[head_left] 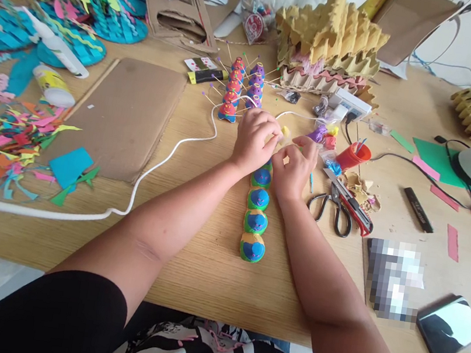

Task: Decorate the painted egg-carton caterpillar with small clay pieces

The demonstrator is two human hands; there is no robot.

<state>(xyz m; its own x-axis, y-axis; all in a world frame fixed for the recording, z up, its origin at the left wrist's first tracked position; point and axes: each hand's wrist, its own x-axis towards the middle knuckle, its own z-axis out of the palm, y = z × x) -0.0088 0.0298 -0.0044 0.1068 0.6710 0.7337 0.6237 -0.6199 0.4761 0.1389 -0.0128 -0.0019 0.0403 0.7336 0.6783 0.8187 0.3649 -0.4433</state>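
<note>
Both my hands meet above the far end of a painted egg-carton strip (256, 222), which lies lengthwise on the table with blue, green and orange cups and small faces. My left hand (257, 138) is closed in a pinch at the left of a small clear bag with a yellow lump (285, 131). From the right, my right hand (294, 166) pinches toward the same bag, fingers curled. The fingers partly cover the bag, so its details are hard to make out. The strip's far cups are hidden beneath my hands.
Red and purple carton strips (232, 90) with sticks stand behind. Scissors (334, 206) and a box cutter (352, 206) lie right, near a red cup (353, 155). A white cable (178, 143) crosses left past a cardboard sheet (124, 118). Egg trays (331, 37) are stacked behind.
</note>
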